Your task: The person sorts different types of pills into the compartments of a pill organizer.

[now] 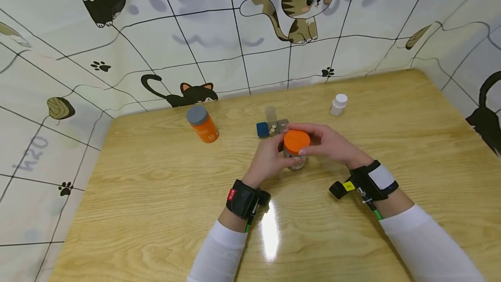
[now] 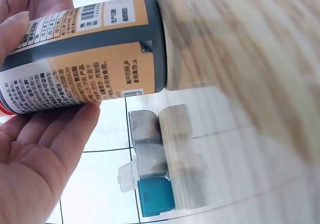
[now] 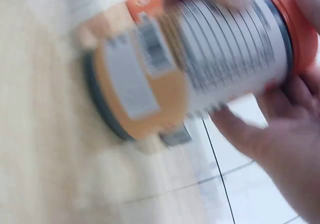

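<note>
Both hands are at a supplement bottle with an orange lid (image 1: 296, 141) and a printed label (image 2: 100, 59). My left hand (image 1: 270, 156) grips the bottle's body from the left, thumb in front. The fingers of my right hand (image 1: 328, 143) hold the lid's rim from the right. The lid is on the bottle, whose base is at the tabletop in the left wrist view. Just behind the hands lies a small pill organizer (image 1: 262, 129). One clear compartment lid stands raised, and pale tablets (image 1: 273, 129) show in that compartment.
An orange bottle with a grey lid (image 1: 202, 123) stands at the back left of the wooden table (image 1: 156, 212). A small white bottle (image 1: 338, 105) stands at the back right. Cat-print sheeting (image 1: 211, 34) rises behind and beside the table.
</note>
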Motion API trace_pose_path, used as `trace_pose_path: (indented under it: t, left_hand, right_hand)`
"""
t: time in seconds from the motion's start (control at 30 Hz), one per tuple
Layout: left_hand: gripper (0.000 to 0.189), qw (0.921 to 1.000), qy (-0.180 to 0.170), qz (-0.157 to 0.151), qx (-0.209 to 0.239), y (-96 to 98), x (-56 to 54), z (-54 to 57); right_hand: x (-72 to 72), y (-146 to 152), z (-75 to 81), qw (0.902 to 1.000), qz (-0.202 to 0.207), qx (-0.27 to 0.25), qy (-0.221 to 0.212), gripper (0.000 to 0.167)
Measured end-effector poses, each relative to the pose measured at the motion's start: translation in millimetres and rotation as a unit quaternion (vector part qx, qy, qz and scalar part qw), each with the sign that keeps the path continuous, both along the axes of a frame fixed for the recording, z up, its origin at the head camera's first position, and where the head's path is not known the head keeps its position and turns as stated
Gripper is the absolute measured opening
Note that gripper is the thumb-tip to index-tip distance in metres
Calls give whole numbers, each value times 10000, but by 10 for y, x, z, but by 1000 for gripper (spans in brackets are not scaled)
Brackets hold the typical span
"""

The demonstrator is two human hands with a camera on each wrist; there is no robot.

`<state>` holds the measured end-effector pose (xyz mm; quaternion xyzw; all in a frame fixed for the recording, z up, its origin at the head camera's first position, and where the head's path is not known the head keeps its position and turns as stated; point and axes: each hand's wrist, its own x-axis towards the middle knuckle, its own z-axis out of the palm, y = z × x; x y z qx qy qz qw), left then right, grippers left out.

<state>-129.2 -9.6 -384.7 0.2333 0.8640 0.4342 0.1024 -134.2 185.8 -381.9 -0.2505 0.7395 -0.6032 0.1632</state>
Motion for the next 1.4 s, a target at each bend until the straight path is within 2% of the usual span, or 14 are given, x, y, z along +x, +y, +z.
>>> trace_pose_path:
  t: [0.13, 0.23, 0.37, 0.63, 0.83, 0.97, 1.1, 1.2, 1.33, 1.4]
  left_hand:
    - [53, 9999, 58, -109, 118, 11, -16, 3]
    - [48, 9998, 85, -132, 140, 15, -22, 11]
    - [50, 9999, 77, -92, 122, 14, -19, 30]
    - [50, 9998, 122, -68, 128, 1, -10, 36]
    - [47, 9999, 157, -22, 59, 9, 6, 19]
    - [48, 9999, 155, 4, -58, 14, 8, 12]
    - [54, 9997, 1, 73, -228, -22, -11, -5]
    - [52, 9994, -35, 191, -271, -71, -34, 7]
    - [42, 9990, 48, 365, -260, -129, -50, 42]
    - [39, 9987, 76, 407, -303, -148, -55, 49]
  right_hand:
    - [162, -107, 10, 9944, -1029, 151, 159, 61]
    - [237, -172, 13, 9901, -1389, 36, 219, 59]
    - [264, -208, -5, 9871, -1555, -6, 388, 58]
    - [262, -222, -1, 9836, -1641, 371, 655, 58]
    - [291, -243, 68, 9762, -1660, 1108, 851, 65]
    - [308, -262, 79, 9670, -1776, 1468, 1084, 65]
    - [311, -179, 159, 9529, -2224, 1595, 1308, 61]
    - [269, 8, 268, 9353, -2881, 1588, 1304, 61]
    - [144, 325, 350, 8961, -3920, 1776, 1085, 62]
    - [86, 453, 344, 8814, -4223, 1919, 889, 63]
